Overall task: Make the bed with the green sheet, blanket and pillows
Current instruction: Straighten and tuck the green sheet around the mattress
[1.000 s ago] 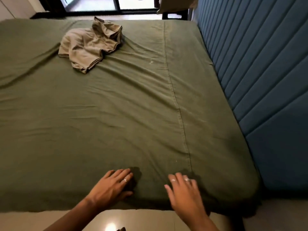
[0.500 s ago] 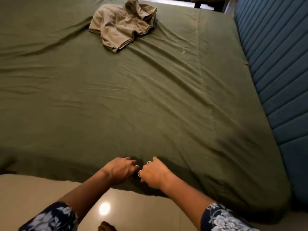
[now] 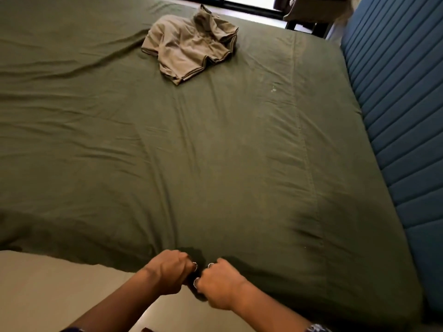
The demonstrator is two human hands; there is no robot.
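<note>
Two hands grip the near edge of one green sheet (image 3: 215, 152), which covers the whole mattress with wrinkles fanning from the grip. Left hand (image 3: 169, 271): fingers curled tight into a bunch of the sheet's edge. Right hand (image 3: 219, 285): fingers likewise curled into the same fold, rings showing, just beside the left. One crumpled tan cloth (image 3: 191, 46) lies on the sheet's far side. One blue padded headboard (image 3: 398, 111) lines the right.

Head camera looks down across the bed (image 3: 215, 152) from its near edge.
</note>
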